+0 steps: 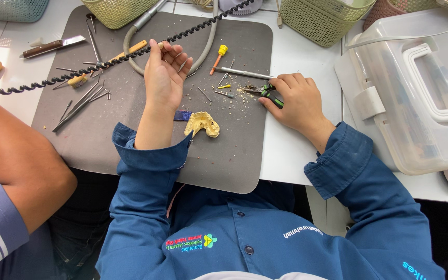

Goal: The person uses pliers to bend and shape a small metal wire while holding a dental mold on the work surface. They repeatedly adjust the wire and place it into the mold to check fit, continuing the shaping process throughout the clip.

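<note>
I see my right hand (297, 98) at the right edge of the grey mat (130, 140) on the white counter (296, 155), fingers pinching small green-handled pliers (266, 92). My left hand (164, 78) hovers palm-up over the mat's middle, fingers loosely curled around a thin wire (182, 66). A yellow dental cast (202, 124) lies just beside that wrist.

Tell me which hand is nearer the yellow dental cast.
Left. The left hand is raised just above and left of the yellow dental cast; the right hand sits farther right, gripping green-handled pliers.
</note>
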